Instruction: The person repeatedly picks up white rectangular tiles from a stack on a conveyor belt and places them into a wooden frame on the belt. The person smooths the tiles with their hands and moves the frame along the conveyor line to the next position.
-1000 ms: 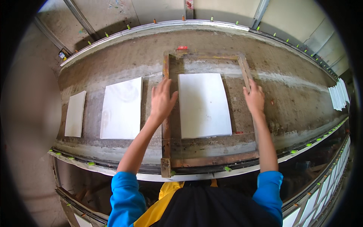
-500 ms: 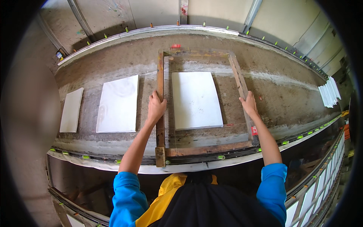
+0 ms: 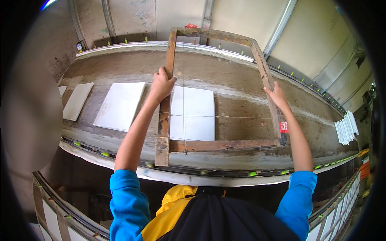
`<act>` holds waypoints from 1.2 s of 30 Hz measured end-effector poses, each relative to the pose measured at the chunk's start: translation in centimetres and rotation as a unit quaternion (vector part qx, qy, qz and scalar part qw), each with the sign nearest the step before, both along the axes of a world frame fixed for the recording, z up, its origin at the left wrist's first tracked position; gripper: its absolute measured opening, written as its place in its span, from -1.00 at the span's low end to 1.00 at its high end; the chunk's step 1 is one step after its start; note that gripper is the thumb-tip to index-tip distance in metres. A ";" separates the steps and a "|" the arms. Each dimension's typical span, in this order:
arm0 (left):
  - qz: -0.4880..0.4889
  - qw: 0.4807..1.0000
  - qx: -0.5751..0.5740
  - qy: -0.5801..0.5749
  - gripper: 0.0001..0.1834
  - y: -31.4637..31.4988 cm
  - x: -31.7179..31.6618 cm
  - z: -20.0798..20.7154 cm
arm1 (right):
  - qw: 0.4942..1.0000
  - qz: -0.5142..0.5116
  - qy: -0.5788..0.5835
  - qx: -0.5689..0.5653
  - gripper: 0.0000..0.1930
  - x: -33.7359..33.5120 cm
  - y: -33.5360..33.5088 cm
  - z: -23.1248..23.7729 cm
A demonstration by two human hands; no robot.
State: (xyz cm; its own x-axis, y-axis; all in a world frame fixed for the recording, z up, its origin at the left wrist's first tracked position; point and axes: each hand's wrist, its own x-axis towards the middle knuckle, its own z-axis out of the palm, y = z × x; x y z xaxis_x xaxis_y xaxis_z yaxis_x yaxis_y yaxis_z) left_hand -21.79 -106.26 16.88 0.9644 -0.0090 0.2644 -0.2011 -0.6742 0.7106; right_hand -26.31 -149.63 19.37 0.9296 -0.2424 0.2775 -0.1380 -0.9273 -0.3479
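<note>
A worn wooden frame (image 3: 225,145) is held up over the long table, tilted with its far side raised. My left hand (image 3: 162,85) is closed around its left bar, and my right hand (image 3: 276,97) grips the right bar. Two thin strings cross inside the frame, and a red label sits on the right bar near the lower corner. Through the opening shows a white rectangular sheet or stack of sheets (image 3: 195,102) lying on the table. Left of the frame lies another white stack (image 3: 120,106), with a narrower-looking one (image 3: 79,102) farther left.
The long brown table (image 3: 245,106) has green and orange pegs along both edges. A pile of white sheets (image 3: 346,127) stands at its right end. Light wall panels (image 3: 241,16) rise behind. Lower right, a second bench or rack (image 3: 335,211) carries white sheets.
Both hands have raised the wooden frame off the table, its far side going up most. The view has shifted a little, showing more of the table's left end.
</note>
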 end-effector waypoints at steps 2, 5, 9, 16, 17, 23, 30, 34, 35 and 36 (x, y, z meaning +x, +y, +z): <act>-0.004 1.000 -0.015 -0.010 -0.38 -2.8 -0.5 0.5 | 0.998 0.042 0.049 0.025 -0.20 -0.5 -4.7 0.5; -0.007 1.000 -0.002 -0.003 -0.32 -9.1 -2.1 -0.2 | 0.999 0.035 0.038 0.004 -0.19 -2.8 -11.5 -2.0; -0.019 0.999 0.025 0.008 -0.23 -18.1 -3.8 -3.3 | 1.000 0.018 0.004 0.013 -0.22 -5.4 -20.2 -6.6; -0.001 0.998 -0.005 0.067 -0.23 -27.8 -6.8 -9.4 | 0.994 0.018 -0.010 0.112 -0.40 -8.5 -27.7 -11.2; -0.002 0.997 -0.004 0.073 -0.22 -28.2 -7.0 -9.8 | 0.993 0.010 -0.012 0.117 -0.40 -8.6 -28.3 -12.1; -0.007 0.996 0.013 0.083 -0.21 -29.2 -7.6 -12.0 | 0.998 -0.006 -0.019 0.053 -0.46 -8.8 -30.2 -17.6; 0.009 0.995 0.045 0.090 -0.23 -28.8 -8.1 -14.1 | 1.000 -0.001 -0.025 0.018 -0.51 -10.0 -27.9 -17.5; 0.017 0.994 0.059 0.086 -0.21 -28.8 -8.5 -14.8 | 1.000 0.002 0.001 0.008 -0.51 -10.9 -27.7 -17.4; 0.012 0.993 0.058 0.098 -0.22 -29.1 -8.6 -14.8 | 1.000 -0.006 0.009 0.008 -0.50 -11.5 -28.0 -17.4; 0.009 0.993 0.056 0.107 -0.22 -29.8 -8.5 -14.6 | 1.000 -0.013 0.013 0.006 -0.50 -12.1 -28.5 -17.2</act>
